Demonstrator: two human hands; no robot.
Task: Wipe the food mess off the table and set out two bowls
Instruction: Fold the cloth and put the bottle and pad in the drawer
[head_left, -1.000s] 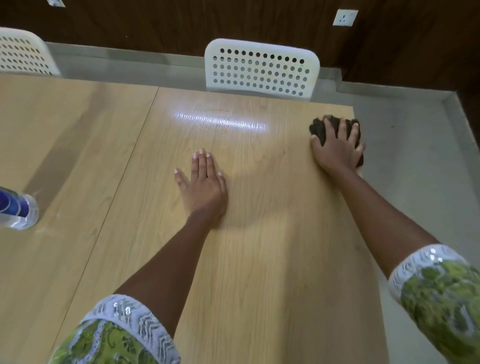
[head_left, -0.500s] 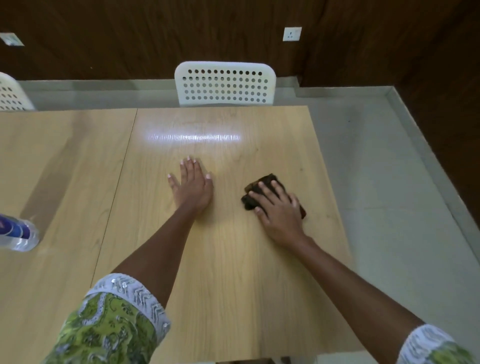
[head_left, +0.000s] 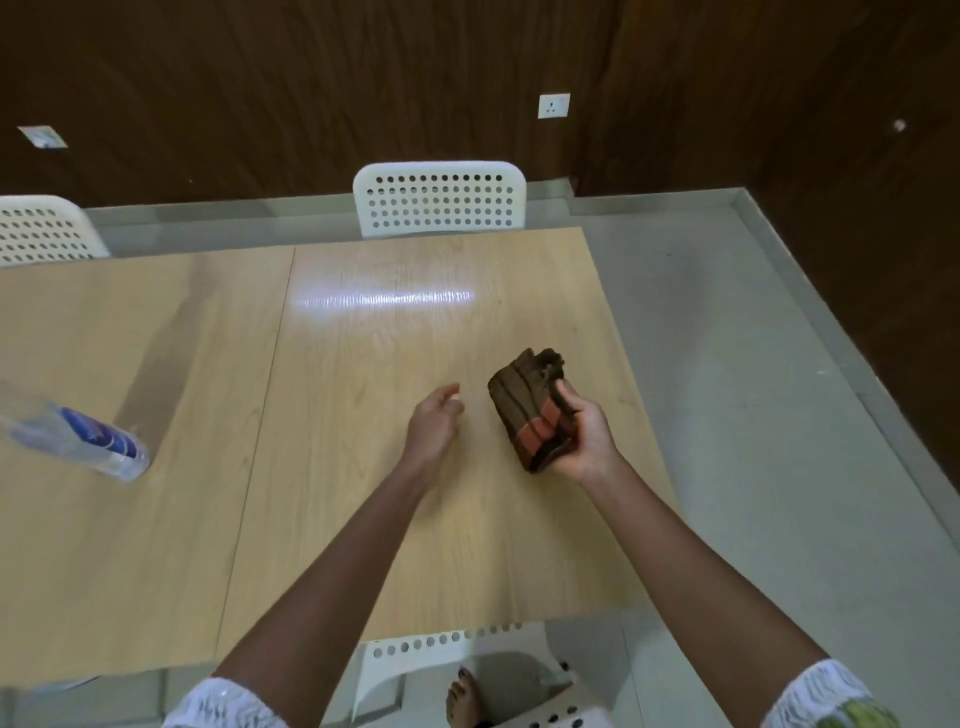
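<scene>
Head view, looking down on a pale wooden bench (head_left: 363, 519). The right hand (head_left: 584, 434) grips a folded brown cloth (head_left: 530, 405), lifted and turned up, probably to check or refold it between wipes. The left hand (head_left: 436, 421) hovers just beside it, fingers loosely curled and holding nothing. A plastic bottle (head_left: 78, 441) stands far left. No bowls or food mess show.

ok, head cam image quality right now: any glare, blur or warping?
Head view: a bright streak of glare on the table near the far chair; the bottle at the left edge is smeared and stretched; the left hand is slightly soft, the right hand and the cloth sharper; wide-angle bending at the edges; the wall is dim.
</scene>
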